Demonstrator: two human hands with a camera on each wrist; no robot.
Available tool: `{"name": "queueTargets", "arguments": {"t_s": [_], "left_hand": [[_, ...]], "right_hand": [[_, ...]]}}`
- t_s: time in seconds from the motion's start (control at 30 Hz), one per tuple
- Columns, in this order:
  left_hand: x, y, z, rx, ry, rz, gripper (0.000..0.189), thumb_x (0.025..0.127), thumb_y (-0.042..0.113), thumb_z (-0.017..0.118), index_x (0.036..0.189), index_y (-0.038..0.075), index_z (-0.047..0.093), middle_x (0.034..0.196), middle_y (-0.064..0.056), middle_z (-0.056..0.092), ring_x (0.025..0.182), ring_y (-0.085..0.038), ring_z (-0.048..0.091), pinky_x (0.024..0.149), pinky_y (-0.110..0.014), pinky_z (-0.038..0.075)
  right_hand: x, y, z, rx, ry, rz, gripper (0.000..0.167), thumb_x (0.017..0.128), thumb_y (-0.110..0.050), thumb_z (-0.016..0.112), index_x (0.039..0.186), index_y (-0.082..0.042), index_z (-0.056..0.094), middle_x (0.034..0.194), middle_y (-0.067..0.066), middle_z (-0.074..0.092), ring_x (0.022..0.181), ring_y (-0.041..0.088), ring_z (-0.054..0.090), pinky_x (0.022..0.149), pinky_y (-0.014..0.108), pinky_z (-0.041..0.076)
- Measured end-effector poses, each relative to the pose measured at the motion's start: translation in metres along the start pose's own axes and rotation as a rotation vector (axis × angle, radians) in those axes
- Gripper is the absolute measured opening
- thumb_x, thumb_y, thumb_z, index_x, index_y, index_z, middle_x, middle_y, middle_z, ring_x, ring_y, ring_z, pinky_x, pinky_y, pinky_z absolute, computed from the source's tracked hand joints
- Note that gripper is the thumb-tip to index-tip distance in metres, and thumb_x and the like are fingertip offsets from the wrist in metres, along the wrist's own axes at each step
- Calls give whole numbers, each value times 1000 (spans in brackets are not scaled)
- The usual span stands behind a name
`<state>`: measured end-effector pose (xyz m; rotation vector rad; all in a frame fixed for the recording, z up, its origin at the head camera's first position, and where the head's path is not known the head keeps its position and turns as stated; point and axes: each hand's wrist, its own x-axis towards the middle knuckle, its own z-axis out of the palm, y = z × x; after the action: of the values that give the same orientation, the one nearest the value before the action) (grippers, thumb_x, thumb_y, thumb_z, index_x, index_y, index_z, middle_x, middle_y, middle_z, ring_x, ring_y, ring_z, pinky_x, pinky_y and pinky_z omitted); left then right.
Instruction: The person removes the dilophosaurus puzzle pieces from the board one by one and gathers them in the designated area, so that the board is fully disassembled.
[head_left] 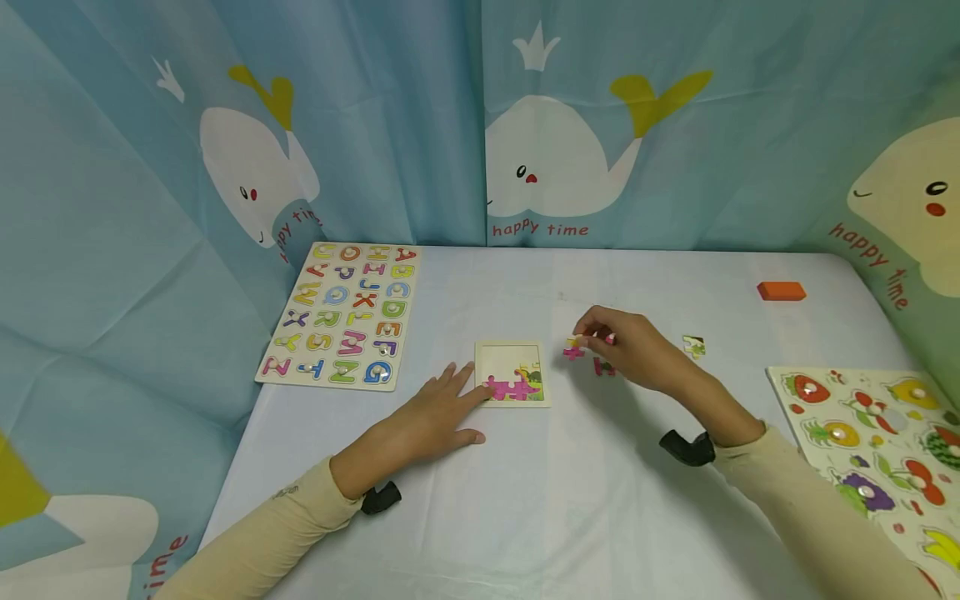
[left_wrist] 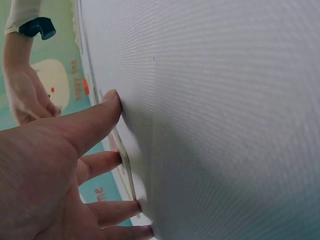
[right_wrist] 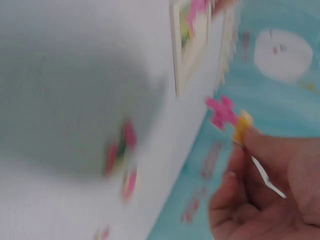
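My right hand [head_left: 630, 350] pinches a pink-and-yellow jigsaw piece [right_wrist: 222, 112] between thumb and fingers, raised over the table just right of the small puzzle tray [head_left: 498, 358]. A thin white edge [right_wrist: 269, 181] shows inside that hand; I cannot tell whether it is a second piece. Joined pink pieces [head_left: 513, 387] fill the tray's lower part, while its upper part shows bare backing. My left hand [head_left: 427, 417] lies with fingers spread and fairly straight, fingertips at the tray's left edge. A pink-and-green piece [head_left: 604, 367] lies beneath my right hand.
Farther right lies a loose green-and-white piece [head_left: 693, 347]. An alphabet board [head_left: 337, 317] stands at the back left, a fruit board [head_left: 847, 425] at the right edge. An orange block [head_left: 782, 291] sits at the back right. Printed curtains [head_left: 420, 125] enclose the table's back and sides.
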<state>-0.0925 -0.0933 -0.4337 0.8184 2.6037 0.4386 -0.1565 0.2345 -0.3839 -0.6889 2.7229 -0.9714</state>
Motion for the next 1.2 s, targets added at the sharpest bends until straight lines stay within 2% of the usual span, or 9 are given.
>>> {"name": "queueTargets", "arguments": {"t_s": [0.17, 0.4, 0.57, 0.77, 0.87, 1.03, 1.2], "left_hand": [[0, -1, 0, 3, -1, -1, 70, 101, 43, 70, 162, 21, 42, 174, -22, 21, 159, -49, 19, 126, -62, 26], [0, -1, 1, -3, -3, -7, 70, 101, 43, 70, 162, 21, 43, 174, -22, 21, 159, -49, 18, 126, -63, 25], [0, 0, 1, -5, -6, -13, 70, 101, 43, 70, 162, 21, 42, 174, -21, 20, 160, -48, 18, 127, -62, 25], [1, 0, 2, -10, -10, -12, 70, 102, 43, 69, 163, 21, 42, 174, -21, 19, 160, -48, 17, 127, -61, 23], [2, -1, 2, -5, -10, -13, 71, 102, 44, 69, 163, 22, 41, 175, -20, 19, 160, -47, 16, 128, -60, 23], [2, -1, 2, -4, -10, -15, 71, 102, 44, 69, 163, 22, 41, 175, -20, 19, 161, -47, 16, 128, -61, 23], [1, 0, 0, 2, -11, -15, 71, 102, 44, 69, 163, 21, 42, 174, -21, 19, 160, -48, 17, 127, -61, 24]], "right_hand": [[-20, 28, -31, -65, -31, 63, 6, 102, -11, 70, 108, -10, 69, 100, 4, 72, 95, 21, 64, 78, 27, 53], [-39, 65, -48, -81, -79, 159, 7, 102, -13, 70, 108, -8, 70, 100, 4, 71, 93, 16, 61, 76, 22, 52], [-44, 79, -50, -71, -109, 190, 6, 103, -12, 69, 107, -7, 69, 99, 3, 70, 90, 13, 60, 75, 23, 52], [-44, 89, -47, -53, -167, 219, 10, 104, -11, 68, 108, -2, 67, 101, 4, 67, 94, 18, 59, 75, 23, 51], [-43, 92, -43, -70, -166, 244, 13, 103, -12, 68, 109, -1, 67, 102, 6, 67, 97, 24, 61, 81, 30, 54], [-42, 95, -34, -118, -127, 245, 12, 103, -11, 68, 109, 0, 67, 106, 13, 69, 104, 35, 64, 91, 52, 55], [-41, 94, -27, -145, -92, 213, 10, 101, -8, 69, 107, -1, 65, 104, 13, 70, 100, 33, 62, 89, 53, 53]]}}
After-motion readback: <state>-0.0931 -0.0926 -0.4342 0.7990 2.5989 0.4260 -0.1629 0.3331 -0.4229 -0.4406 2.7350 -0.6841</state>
